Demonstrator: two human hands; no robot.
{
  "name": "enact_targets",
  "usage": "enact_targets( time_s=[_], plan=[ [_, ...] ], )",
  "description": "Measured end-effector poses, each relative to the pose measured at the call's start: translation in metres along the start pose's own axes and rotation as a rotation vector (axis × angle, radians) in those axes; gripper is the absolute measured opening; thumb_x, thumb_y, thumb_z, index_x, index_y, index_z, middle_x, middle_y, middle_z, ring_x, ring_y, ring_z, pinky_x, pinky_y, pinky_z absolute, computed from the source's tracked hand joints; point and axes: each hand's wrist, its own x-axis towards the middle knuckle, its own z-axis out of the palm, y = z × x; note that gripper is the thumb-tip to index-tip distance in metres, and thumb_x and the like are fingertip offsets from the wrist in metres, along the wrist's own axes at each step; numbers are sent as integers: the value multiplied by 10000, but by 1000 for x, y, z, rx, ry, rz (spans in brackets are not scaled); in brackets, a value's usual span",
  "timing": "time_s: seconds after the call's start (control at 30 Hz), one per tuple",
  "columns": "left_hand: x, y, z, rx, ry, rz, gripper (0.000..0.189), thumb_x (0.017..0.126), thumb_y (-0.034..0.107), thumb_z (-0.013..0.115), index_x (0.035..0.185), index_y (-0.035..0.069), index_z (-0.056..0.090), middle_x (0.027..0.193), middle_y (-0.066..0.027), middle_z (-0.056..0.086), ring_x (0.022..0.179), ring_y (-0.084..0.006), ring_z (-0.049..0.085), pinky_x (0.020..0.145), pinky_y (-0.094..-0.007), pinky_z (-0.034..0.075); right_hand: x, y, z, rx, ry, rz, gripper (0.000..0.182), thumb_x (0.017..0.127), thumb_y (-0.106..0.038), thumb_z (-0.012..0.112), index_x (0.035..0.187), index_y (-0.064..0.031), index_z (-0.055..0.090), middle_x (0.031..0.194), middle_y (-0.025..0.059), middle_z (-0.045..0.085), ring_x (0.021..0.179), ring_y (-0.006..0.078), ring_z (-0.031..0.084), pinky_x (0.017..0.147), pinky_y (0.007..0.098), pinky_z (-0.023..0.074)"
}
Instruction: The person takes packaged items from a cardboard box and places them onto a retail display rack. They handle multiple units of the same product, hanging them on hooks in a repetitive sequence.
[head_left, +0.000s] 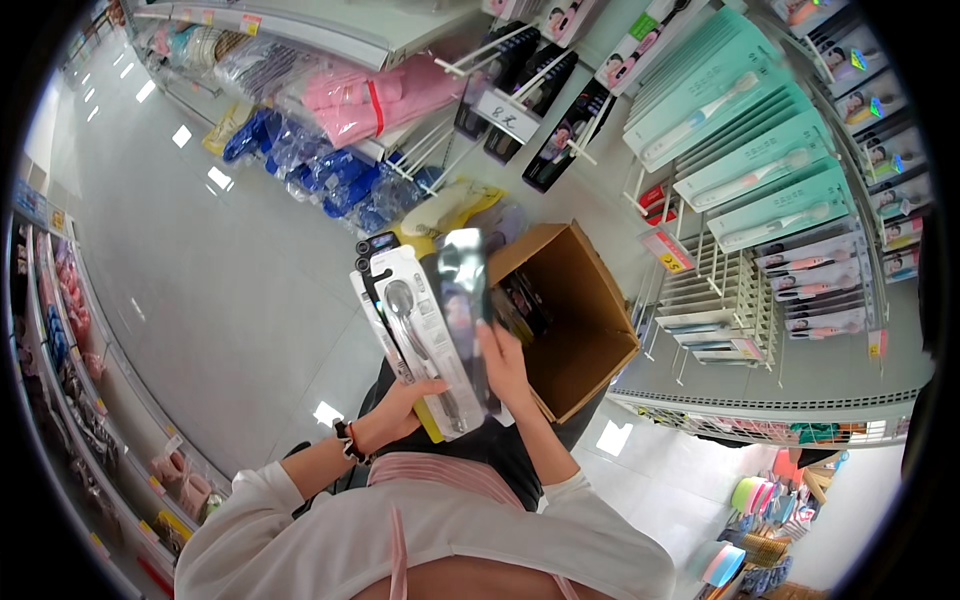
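Observation:
My left hand is closed on a stack of carded blister packs. The front one is a white card with a metal spoon under clear plastic; darker packs and something yellow show behind it. My right hand grips a dark, shiny blister pack, blurred, just right of the spoon pack. Close to the right hand stands an open cardboard box with several dark packs inside, partly shaded.
Hooks ahead carry dark hanging packs and a handwritten price card. Teal toothbrush-like packs hang at the right. Bagged blue slippers and pink textiles lie on shelves ahead left. Another shelf runs along the left.

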Motion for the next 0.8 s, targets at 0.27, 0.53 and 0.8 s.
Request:
enact_targets(
  time_s=[0.27,0.53,0.8],
  plan=[
    [-17,25,7,80,-81,-15,520,778,82,579,1267,0,421,1269,-161,510,1184,-268,489,1026,-413,367,112,-11,-19,-91,-78,-74,319,951,-258,467,895,40,563,676,99,599,609,145,539,574,311,418],
    [-18,33,6,-96,-133,-128,566,813,154,584,1315,11,367,1322,-130,467,1214,-255,458,1040,-429,348,201,-28,22,-160,42,-311,277,931,-243,471,887,25,523,647,152,517,588,249,494,580,375,394],
    [-19,39,7,-267,-141,-117,562,838,149,574,1334,8,350,1355,-115,437,1240,-247,431,1048,-435,335,259,10,31,-128,251,-283,362,932,-292,479,808,42,541,632,120,544,539,209,437,542,380,379]
  ],
)
